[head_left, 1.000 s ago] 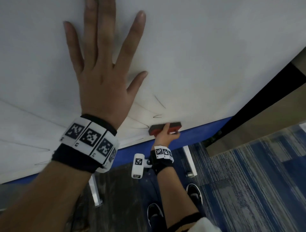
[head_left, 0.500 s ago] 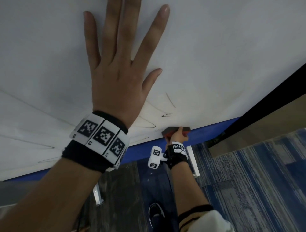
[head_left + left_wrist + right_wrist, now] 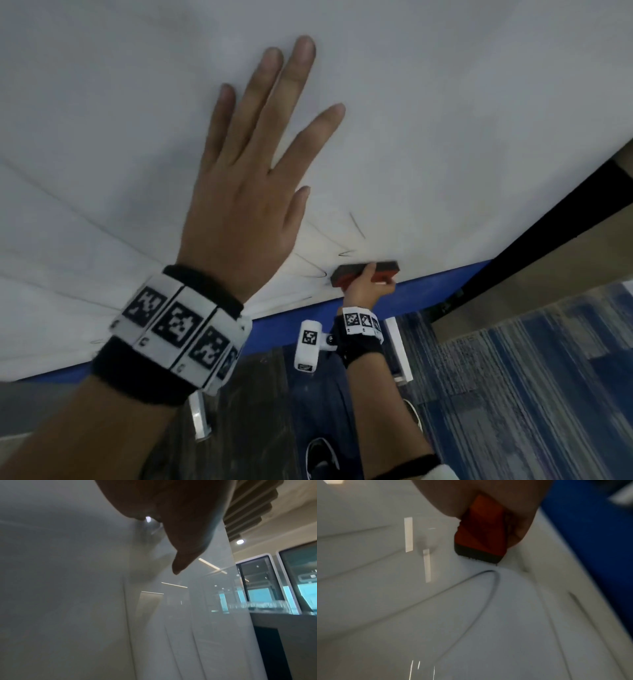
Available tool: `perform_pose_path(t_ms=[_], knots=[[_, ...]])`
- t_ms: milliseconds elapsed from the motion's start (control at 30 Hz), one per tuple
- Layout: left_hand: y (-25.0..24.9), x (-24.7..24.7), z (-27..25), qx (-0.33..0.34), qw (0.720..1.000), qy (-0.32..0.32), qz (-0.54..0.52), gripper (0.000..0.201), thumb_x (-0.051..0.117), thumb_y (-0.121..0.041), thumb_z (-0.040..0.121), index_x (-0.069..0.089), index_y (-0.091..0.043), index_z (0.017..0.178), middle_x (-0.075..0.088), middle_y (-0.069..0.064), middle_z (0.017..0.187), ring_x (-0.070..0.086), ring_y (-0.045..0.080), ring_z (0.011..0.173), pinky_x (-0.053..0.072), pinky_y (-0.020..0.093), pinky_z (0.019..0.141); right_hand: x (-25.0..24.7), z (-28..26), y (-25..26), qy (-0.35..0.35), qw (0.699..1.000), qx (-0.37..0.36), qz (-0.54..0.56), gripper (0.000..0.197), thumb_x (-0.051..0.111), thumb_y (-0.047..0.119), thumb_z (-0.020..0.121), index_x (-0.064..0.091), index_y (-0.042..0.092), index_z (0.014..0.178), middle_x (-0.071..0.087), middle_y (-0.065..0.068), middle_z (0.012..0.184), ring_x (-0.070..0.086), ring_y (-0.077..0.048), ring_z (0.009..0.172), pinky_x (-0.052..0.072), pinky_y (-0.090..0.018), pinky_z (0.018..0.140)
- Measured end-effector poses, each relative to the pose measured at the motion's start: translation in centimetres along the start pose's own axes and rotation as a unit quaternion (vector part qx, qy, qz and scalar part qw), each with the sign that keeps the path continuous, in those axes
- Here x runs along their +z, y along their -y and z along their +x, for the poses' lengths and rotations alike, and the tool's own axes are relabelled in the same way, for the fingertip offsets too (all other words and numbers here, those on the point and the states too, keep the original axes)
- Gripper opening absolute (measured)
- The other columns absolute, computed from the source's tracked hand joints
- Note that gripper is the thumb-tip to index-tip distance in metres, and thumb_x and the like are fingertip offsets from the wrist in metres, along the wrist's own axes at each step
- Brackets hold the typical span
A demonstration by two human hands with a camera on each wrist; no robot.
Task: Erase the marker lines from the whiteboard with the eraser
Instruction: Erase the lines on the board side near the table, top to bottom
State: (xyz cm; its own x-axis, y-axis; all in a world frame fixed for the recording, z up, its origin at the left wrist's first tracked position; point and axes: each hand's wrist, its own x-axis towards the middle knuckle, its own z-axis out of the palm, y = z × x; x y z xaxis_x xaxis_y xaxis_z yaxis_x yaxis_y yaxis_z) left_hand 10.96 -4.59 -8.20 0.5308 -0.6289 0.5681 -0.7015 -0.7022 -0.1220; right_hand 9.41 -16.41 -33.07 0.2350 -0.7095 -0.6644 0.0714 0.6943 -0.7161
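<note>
**Head view: eraser low on the board, lines left to clear**

Head view shows our right hand (image 3: pixel 368 286) gripping the eraser (image 3: pixel 364 272) near the bottom edge of the whiteboard (image 3: pixel 445 120), just above the blue frame (image 3: pixel 428 277). Our fingers and thumb curl round the red body, with the dark felt face turned to the board. In the right wrist view the felt edge sits on the white surface, just above a curved marker line (image 3: pixel 488 586).

We judge the eraser light and rigid in its shell, with a soft felt pad that gives a little under pressure. Holding it across the long sides of the red body, as we do now, looks right: it keeps the felt flat and our fingers off the board. The glossy board is likely slippery, so the pad should glide easily, yet thin lines may want firm pressure.

Our left hand (image 3: pixel 246 192) lies flat on the board higher up, fingers straight and spread, holding nothing; we take it to be bracing. That forearm reaches up and forward, the wrist roughly in line with it. Our right arm hangs low and reaches down toward the board's lower edge, the wrist bent so the eraser meets the surface.

Several thin marker lines (image 3: pixel 356 226) remain left of and above the eraser, so plenty of wiping is left.
</note>
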Motion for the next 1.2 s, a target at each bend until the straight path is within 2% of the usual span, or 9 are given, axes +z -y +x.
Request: perform_pose_path(t_ms=[100, 233, 367, 500, 800, 967, 1067, 1133, 1200], knots=[[1.6, -1.8, -2.1, -0.034, 0.996, -0.056, -0.059, 0.051, 0.070, -0.013, 0.093, 0.055, -0.013, 0.142, 0.024, 0.031, 0.161, 0.017, 0.049, 0.151, 0.016, 0.059, 0.126, 1.4, -5.5, 3.1, 0.109, 0.967, -0.228, -0.029, 0.069, 0.063, 0.022, 0.100, 0.017, 0.025, 0.151, 0.053, 0.001, 0.127, 0.062, -0.016, 0.105, 0.059, -0.025, 0.084], [5.7, -2.1, -4.7, -0.109, 0.991, -0.066, -0.040, 0.057, 0.061, -0.039, 0.101, 0.036, -0.042, 0.152, 0.034, 0.034, 0.155, 0.031, 0.054, 0.145, 0.033, 0.062, 0.116, 2.4, -9.2, 2.3, 0.203, 0.893, -0.389, -0.102, 0.062, 0.068, 0.035, 0.094, 0.027, 0.033, 0.140, 0.048, -0.001, 0.133, 0.056, -0.026, 0.119, 0.056, -0.036, 0.092], [6.5, -0.9, -5.8, -0.136, 0.988, -0.072, 0.024, 0.061, 0.063, -0.041, 0.101, 0.039, -0.021, 0.154, 0.025, 0.041, 0.155, 0.022, 0.059, 0.146, 0.022, 0.066, 0.120, 0.2, -5.3, -2.4, 0.148, 0.951, -0.250, -0.105, 0.065, 0.064, 0.020, 0.098, 0.023, 0.037, 0.145, 0.052, 0.002, 0.133, 0.062, -0.006, 0.109, 0.054, -0.027, 0.090], [6.7, -0.2, -5.6, -0.126, 0.988, -0.082, 0.035, 0.062, 0.065, -0.039, 0.100, 0.041, -0.018, 0.153, 0.026, 0.042, 0.155, 0.021, 0.058, 0.145, 0.013, 0.061, 0.123, 0.0, -3.1, -4.7, 0.015, 0.993, 0.016, -0.117, 0.064, 0.056, 0.026, 0.103, 0.019, 0.010, 0.153, 0.051, -0.026, 0.140, 0.060, -0.037, 0.109, 0.046, -0.034, 0.087], [7.5, 0.6, -6.0, -0.113, 0.989, -0.086, 0.040, 0.063, 0.064, -0.042, 0.101, 0.039, -0.018, 0.153, 0.029, 0.043, 0.152, 0.025, 0.061, 0.142, 0.015, 0.065, 0.121, 2.7, -11.6, -0.3, 0.203, 0.918, -0.333, -0.077, 0.062, 0.067, 0.018, 0.097, 0.025, 0.032, 0.141, 0.049, 0.001, 0.130, 0.059, -0.018, 0.114, 0.057, -0.026, 0.089], [7.2, 1.2, -5.9, -0.122, 0.987, -0.095, 0.040, 0.060, 0.065, -0.039, 0.101, 0.044, -0.015, 0.151, 0.030, 0.044, 0.151, 0.025, 0.059, 0.142, 0.015, 0.065, 0.121, 1.1, -4.8, -6.3, 0.055, 0.995, -0.063, -0.052, 0.062, 0.060, 0.019, 0.102, 0.021, 0.020, 0.150, 0.051, -0.016, 0.136, 0.061, -0.026, 0.106, 0.054, -0.035, 0.086], [7.1, 1.2, -5.8, -0.116, 0.987, -0.101, 0.038, 0.059, 0.065, -0.038, 0.101, 0.044, -0.015, 0.150, 0.031, 0.043, 0.151, 0.024, 0.056, 0.142, 0.015, 0.064, 0.121, 0.3, -1.9, -9.5, 0.048, 0.974, 0.219, -0.045, 0.038, 0.052, 0.031, 0.106, 0.051, 0.006, 0.135, 0.062, -0.015, 0.112, 0.061, -0.031, 0.093, 0.055, -0.044, 0.076], [7.1, 1.2, -6.0, -0.115, 0.988, -0.101, 0.038, 0.059, 0.066, -0.037, 0.100, 0.044, -0.016, 0.150, 0.031, 0.042, 0.152, 0.023, 0.054, 0.143, 0.013, 0.060, 0.122, 0.5, -1.5, -9.1, 0.047, 0.965, 0.250, -0.062, 0.028, 0.046, 0.032, 0.107, 0.061, 0.009, 0.109, 0.061, -0.013, 0.097, 0.061, -0.029, 0.082, 0.057, -0.043, 0.071], [7.2, 1.1, -6.1, -0.117, 0.987, -0.101, 0.042, 0.059, 0.066, -0.037, 0.100, 0.044, -0.015, 0.150, 0.031, 0.041, 0.153, 0.021, 0.052, 0.144, 0.010, 0.056, 0.123, 1.6, -2.6, -6.9, 0.020, 0.981, 0.192, -0.015, 0.028, 0.052, 0.028, 0.105, 0.048, 0.012, 0.127, 0.057, -0.014, 0.115, 0.061, -0.031, 0.098, 0.059, -0.049, 0.082]])
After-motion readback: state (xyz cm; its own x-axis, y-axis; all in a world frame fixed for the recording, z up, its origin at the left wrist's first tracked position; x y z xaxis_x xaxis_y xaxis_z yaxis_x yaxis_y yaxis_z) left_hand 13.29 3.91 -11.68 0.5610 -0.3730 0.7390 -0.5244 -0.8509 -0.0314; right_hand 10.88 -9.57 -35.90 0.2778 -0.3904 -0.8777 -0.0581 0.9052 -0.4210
